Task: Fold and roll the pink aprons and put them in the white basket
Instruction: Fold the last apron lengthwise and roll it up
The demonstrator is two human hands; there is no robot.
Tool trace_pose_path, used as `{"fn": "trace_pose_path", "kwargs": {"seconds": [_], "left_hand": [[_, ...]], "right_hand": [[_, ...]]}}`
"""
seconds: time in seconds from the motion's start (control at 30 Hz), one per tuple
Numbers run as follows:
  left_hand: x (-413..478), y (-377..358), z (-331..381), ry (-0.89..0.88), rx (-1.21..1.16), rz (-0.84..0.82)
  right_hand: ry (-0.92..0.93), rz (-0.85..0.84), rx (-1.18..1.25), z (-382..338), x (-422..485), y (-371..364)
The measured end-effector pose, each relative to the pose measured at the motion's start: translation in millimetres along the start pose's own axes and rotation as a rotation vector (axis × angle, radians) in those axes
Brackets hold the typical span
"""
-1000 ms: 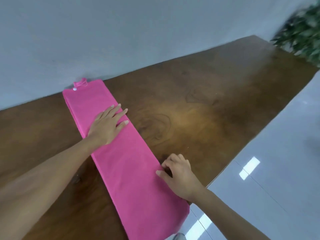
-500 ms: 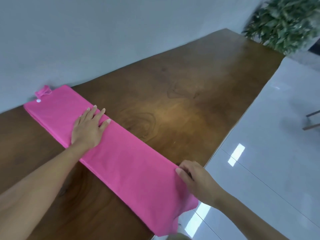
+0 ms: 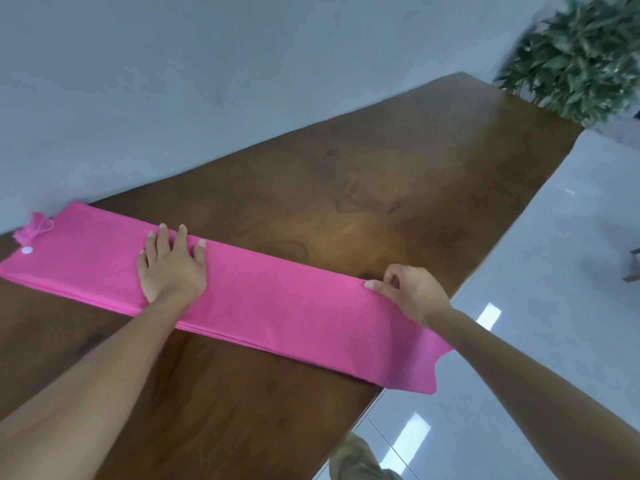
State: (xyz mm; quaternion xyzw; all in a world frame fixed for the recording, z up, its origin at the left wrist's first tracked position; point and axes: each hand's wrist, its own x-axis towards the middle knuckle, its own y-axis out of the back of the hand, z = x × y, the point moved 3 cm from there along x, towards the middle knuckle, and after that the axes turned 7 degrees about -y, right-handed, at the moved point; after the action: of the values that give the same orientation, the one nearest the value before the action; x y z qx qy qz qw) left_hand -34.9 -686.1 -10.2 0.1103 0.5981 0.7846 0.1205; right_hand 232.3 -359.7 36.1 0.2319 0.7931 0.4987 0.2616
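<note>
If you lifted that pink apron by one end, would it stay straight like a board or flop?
Probably flop: the pink apron is thin folded cloth, and its end droops over the table edge. It might slide on the smooth wood, since the left hand presses it flat while the right hand pinches its edge.

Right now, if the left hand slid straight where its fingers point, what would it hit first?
Probably the wall: the left hand would slide off the apron, cross bare table, with nothing else between.

Left hand (image 3: pixel 172 268) flat, right hand (image 3: pixel 412 292) in a pinch.
</note>
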Motion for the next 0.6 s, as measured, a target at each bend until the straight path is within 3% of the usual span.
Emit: {"fn": "trace_pose_path", "kwargs": {"seconds": [0.37, 0.6], "left_hand": [[-21, -4, 22, 0.334, -0.031, 0.097], [-35, -9, 35, 0.505, -0.024, 0.177]], "right_hand": [[0.108, -0.025, -0.216, -11, 137, 25], [0.308, 0.091, -0.307, -26, 200, 18]]}}
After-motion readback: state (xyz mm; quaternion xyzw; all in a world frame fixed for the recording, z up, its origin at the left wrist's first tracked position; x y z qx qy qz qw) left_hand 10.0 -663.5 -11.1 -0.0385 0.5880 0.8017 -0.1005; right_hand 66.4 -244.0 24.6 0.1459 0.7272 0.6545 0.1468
